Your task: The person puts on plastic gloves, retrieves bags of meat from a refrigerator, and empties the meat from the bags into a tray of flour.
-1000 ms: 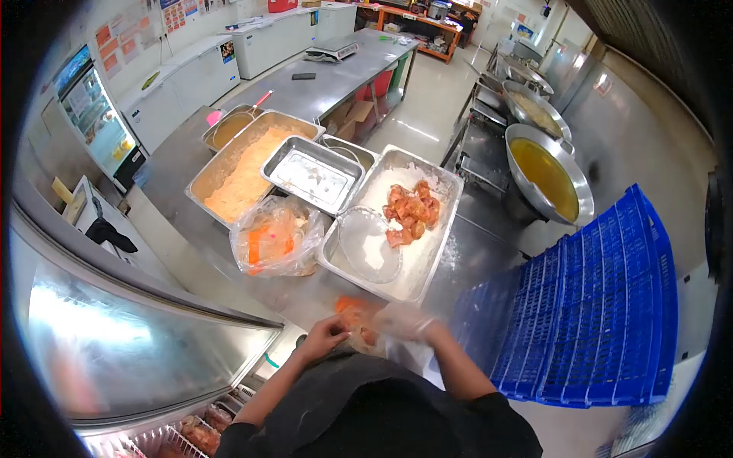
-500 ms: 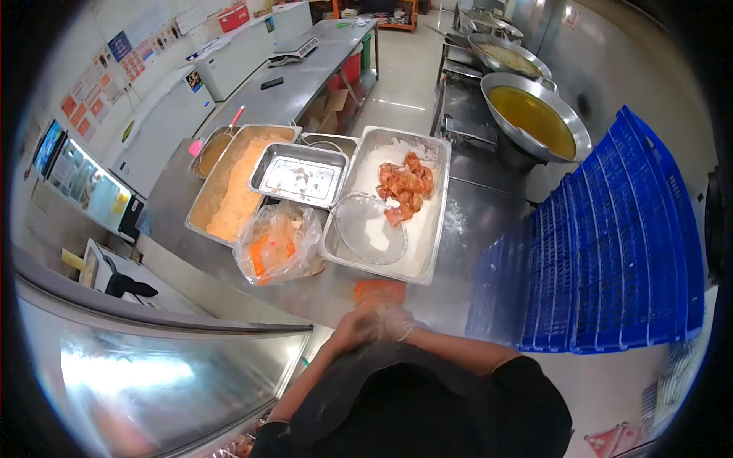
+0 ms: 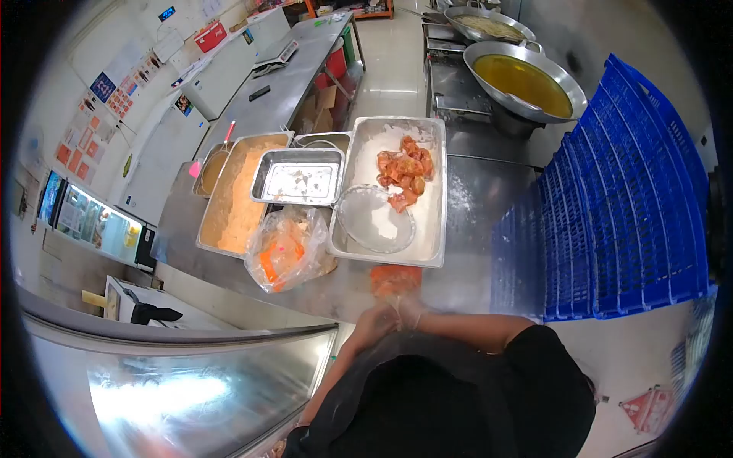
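Observation:
My left hand point(image 3: 376, 322) and my right hand point(image 3: 410, 311), which wears a clear glove, are close together at the table's front edge. Both are closed on the gathered end of a plastic bag of orange-red meat point(image 3: 395, 282), which rests on the steel table point(image 3: 477, 263). Beyond it, raw meat pieces point(image 3: 405, 172) and a round sieve point(image 3: 375, 219) lie on white flour in a large metal tray point(image 3: 440, 229). Left of that tray sits a clear bag with orange markings point(image 3: 284, 250).
A tray of orange crumbs point(image 3: 242, 191) stands at the left, a smaller metal pan point(image 3: 298, 177) beside it. Blue crates point(image 3: 622, 198) rise at the right. A wok of oil point(image 3: 525, 80) is at the back right. A glass-topped freezer point(image 3: 206, 382) borders the lower left.
My hands have come together around the bag's end, and the meat bag now lies flatter on the table. The view has turned and shifted.

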Demonstrator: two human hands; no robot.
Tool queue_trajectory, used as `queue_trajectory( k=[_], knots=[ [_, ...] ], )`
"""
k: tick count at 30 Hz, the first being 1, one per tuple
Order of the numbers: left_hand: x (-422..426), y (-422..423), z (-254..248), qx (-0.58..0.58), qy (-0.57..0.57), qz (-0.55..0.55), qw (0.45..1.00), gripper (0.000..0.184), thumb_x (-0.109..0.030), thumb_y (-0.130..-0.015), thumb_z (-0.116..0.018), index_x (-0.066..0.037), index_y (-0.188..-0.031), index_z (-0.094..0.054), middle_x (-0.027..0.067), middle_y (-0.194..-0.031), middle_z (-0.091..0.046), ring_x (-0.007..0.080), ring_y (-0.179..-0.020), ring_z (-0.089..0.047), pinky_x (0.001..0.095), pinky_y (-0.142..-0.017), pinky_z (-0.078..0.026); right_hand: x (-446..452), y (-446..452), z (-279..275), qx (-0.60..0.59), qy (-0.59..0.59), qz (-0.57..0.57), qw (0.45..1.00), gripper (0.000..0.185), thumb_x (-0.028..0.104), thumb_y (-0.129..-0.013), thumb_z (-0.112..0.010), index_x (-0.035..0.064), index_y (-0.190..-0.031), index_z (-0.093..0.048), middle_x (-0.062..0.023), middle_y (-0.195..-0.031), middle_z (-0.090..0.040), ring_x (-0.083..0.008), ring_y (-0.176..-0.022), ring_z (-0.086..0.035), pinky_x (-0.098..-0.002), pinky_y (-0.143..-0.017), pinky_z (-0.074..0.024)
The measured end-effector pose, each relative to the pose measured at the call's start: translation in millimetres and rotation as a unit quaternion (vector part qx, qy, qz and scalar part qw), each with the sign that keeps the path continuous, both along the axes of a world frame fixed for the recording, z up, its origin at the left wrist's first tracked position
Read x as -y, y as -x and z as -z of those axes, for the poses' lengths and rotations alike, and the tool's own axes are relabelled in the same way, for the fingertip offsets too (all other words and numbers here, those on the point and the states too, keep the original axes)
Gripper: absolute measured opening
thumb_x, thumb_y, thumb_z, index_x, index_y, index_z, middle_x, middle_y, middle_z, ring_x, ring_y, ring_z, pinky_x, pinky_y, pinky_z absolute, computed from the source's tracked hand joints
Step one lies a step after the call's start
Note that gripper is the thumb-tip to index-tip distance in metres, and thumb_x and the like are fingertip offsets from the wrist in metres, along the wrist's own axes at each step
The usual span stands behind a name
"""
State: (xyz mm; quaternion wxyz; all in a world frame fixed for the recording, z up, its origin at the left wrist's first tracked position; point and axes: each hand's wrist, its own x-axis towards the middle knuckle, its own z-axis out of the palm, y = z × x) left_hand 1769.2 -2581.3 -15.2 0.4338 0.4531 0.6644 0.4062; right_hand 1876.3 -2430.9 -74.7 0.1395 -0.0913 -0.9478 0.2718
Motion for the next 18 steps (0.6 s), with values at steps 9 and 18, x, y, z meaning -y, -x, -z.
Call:
queue_trajectory(
  k=[9, 18],
  knots=[
    [8.7, 11.8, 10.1, 0.104, -0.003, 0.002, 0.995, 0.016, -0.005, -0.09, -0.067, -0.005, -0.105, -0.063, 0.0047, -0.1, -0.066, 0.0167, -0.097, -0.064, 0.0331, -0.087, -0.052, 1.0, -18.5, -0.4, 0.055, 0.0, -0.048, 0.997, 0.059, 0.027, -0.076, -0.074, 0.0092, -0.129, -0.056, -0.0199, -0.122, -0.062, -0.0375, -0.099, -0.065, -0.048, -0.093, -0.0497],
    [14.5, 72.3, 72.9, 0.096, 0.076, -0.193, 0.973, 0.019, -0.004, -0.091, -0.059, -0.006, -0.11, -0.061, 0.0018, -0.103, -0.063, 0.0136, -0.1, -0.059, 0.0301, -0.092, -0.047, 6.0, -2.3, 59.2, 0.003, 0.027, 0.032, 0.999, 0.045, 0.025, -0.086, -0.066, 0.0077, -0.126, -0.058, -0.02, -0.129, -0.058, -0.0384, -0.118, -0.055, -0.0478, -0.102, -0.0444]
  ],
)
